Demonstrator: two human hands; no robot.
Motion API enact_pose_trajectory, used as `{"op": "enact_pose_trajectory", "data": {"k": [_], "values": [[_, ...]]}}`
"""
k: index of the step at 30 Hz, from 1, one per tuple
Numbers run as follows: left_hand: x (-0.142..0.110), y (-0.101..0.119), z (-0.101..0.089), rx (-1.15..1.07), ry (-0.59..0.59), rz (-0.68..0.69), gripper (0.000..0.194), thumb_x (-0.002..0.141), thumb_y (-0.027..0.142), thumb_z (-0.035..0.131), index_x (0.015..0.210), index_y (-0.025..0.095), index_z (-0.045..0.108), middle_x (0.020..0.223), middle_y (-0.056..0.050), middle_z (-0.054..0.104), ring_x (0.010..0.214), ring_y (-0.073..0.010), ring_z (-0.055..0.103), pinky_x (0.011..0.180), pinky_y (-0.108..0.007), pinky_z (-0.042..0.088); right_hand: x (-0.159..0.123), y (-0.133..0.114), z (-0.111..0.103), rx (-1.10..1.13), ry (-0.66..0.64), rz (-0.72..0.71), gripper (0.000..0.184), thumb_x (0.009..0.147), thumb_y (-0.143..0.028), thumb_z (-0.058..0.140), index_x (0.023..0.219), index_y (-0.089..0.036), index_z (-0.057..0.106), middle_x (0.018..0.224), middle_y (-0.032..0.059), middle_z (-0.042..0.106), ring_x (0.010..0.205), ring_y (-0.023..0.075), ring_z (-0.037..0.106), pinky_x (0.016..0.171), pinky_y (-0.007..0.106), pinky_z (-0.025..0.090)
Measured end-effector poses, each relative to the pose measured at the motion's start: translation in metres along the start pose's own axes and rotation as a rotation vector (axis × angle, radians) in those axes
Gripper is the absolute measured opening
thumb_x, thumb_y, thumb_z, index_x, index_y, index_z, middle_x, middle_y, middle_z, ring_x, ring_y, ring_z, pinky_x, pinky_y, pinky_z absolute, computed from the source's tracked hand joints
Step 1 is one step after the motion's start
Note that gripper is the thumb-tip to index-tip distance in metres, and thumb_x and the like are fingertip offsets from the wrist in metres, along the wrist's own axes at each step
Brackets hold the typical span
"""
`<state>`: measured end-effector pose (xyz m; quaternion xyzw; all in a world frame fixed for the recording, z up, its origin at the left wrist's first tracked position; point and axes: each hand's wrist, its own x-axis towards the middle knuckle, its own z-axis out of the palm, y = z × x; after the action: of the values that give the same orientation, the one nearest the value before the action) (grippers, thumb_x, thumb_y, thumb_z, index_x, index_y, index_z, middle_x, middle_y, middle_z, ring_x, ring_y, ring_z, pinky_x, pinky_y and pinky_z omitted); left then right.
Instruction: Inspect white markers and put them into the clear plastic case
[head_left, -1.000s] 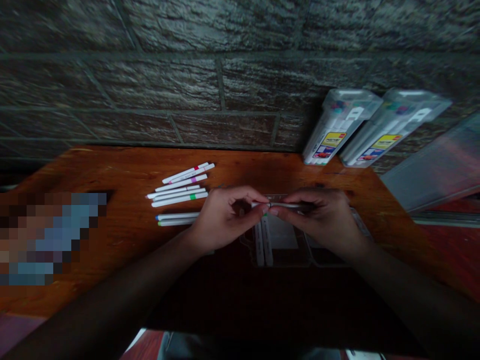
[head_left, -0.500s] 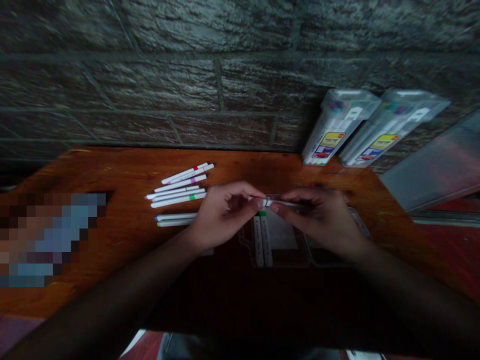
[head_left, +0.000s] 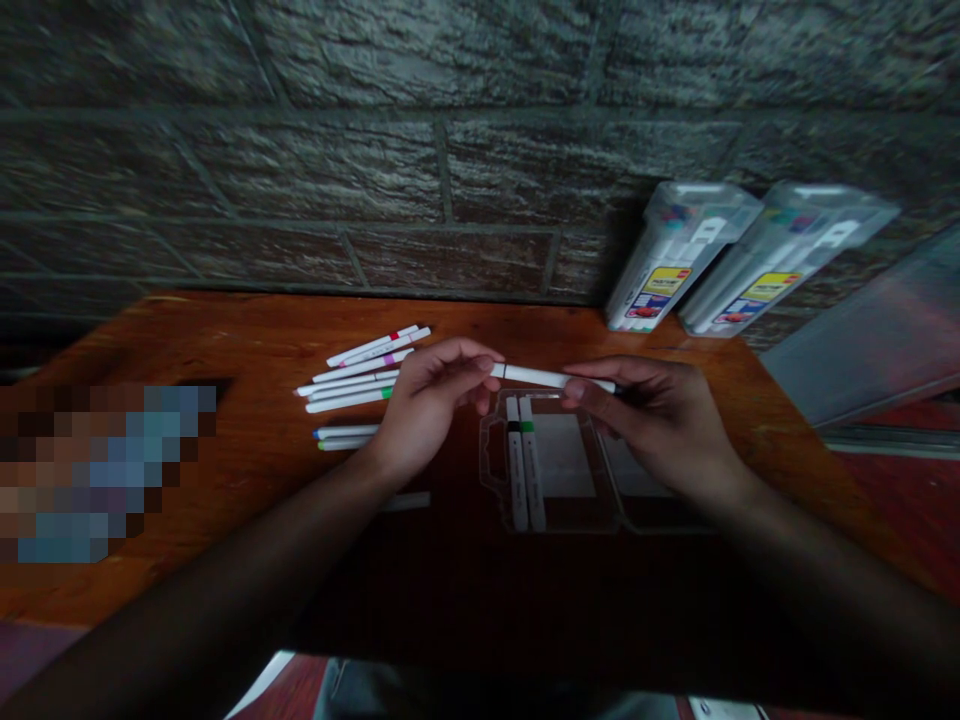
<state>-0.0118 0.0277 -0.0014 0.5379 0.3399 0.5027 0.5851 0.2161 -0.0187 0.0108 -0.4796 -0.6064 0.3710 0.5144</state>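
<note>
Between my two hands a white marker is stretched level, a thin dark band near its left end. My left hand pinches that left end between thumb and fingers. The marker's right part is gripped by my right hand. Below it lies an open clear plastic case, with a black-banded marker and a green-banded marker side by side in its left half. Left of my left hand several loose white markers lie on the table, some partly hidden by that hand.
Two filled clear marker cases stand upright against the brick wall at the back right. The wooden table carries a blurred-out patch at the left. Another white marker lies in shadow by my left forearm.
Both hands have moved apart and slightly up, my left hand leftward, so more of the marker between them shows. The markers in the case have come into fuller view.
</note>
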Motion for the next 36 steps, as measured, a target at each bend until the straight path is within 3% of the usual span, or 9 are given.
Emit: {"op": "enact_pose_trajectory", "data": {"k": [3, 6, 21, 32, 36], "values": [[0.001, -0.001, -0.001, -0.048, 0.005, -0.027, 0.006, 0.087, 0.022, 0.075, 0.087, 0.017, 0.079, 0.073, -0.001, 0.069, 0.06, -0.0113, 0.061, 0.059, -0.025, 0.05, 0.0, 0.001, -0.001, 0.093, -0.009, 0.038, 0.012, 0.086, -0.029, 0.086, 0.098, -0.026, 0.087, 0.077, 0.0009, 0.082, 0.049, 0.0098, 0.058, 0.044, 0.023, 0.047], [0.002, -0.001, -0.001, -0.082, 0.012, -0.049, 0.005, 0.086, 0.021, 0.076, 0.087, 0.016, 0.078, 0.073, -0.001, 0.069, 0.06, -0.0113, 0.062, 0.058, -0.025, 0.05, 0.0, 0.001, -0.001, 0.144, -0.02, 0.052, 0.01, 0.088, -0.03, 0.085, 0.098, -0.027, 0.088, 0.08, 0.0012, 0.083, 0.049, 0.0092, 0.057, 0.045, 0.022, 0.047], [0.007, 0.003, -0.003, -0.192, 0.049, -0.083, 0.006, 0.083, 0.019, 0.074, 0.085, 0.015, 0.078, 0.068, -0.001, 0.065, 0.057, -0.0112, 0.059, 0.054, -0.024, 0.048, -0.002, 0.002, -0.013, 0.324, -0.212, 0.104, 0.026, 0.1, -0.036, 0.072, 0.124, -0.03, 0.083, 0.104, 0.0075, 0.086, 0.059, 0.0136, 0.065, 0.053, 0.028, 0.052], [0.009, 0.003, -0.004, -0.248, 0.062, -0.099, 0.007, 0.083, 0.019, 0.076, 0.086, 0.013, 0.08, 0.069, -0.002, 0.067, 0.058, -0.0107, 0.059, 0.054, -0.024, 0.049, 0.003, -0.008, -0.011, 0.404, -0.212, 0.211, 0.024, 0.095, -0.034, 0.076, 0.116, -0.026, 0.085, 0.104, 0.0096, 0.086, 0.056, 0.0133, 0.067, 0.049, 0.025, 0.053], [0.009, 0.002, -0.003, -0.235, 0.026, -0.081, 0.011, 0.085, 0.023, 0.077, 0.089, 0.014, 0.082, 0.07, -0.003, 0.069, 0.058, -0.011, 0.059, 0.055, -0.024, 0.049, 0.007, -0.009, -0.011, 0.4, -0.128, 0.256, 0.022, 0.094, -0.032, 0.073, 0.109, -0.022, 0.086, 0.098, 0.0102, 0.087, 0.05, 0.0124, 0.063, 0.044, 0.024, 0.05]]}}
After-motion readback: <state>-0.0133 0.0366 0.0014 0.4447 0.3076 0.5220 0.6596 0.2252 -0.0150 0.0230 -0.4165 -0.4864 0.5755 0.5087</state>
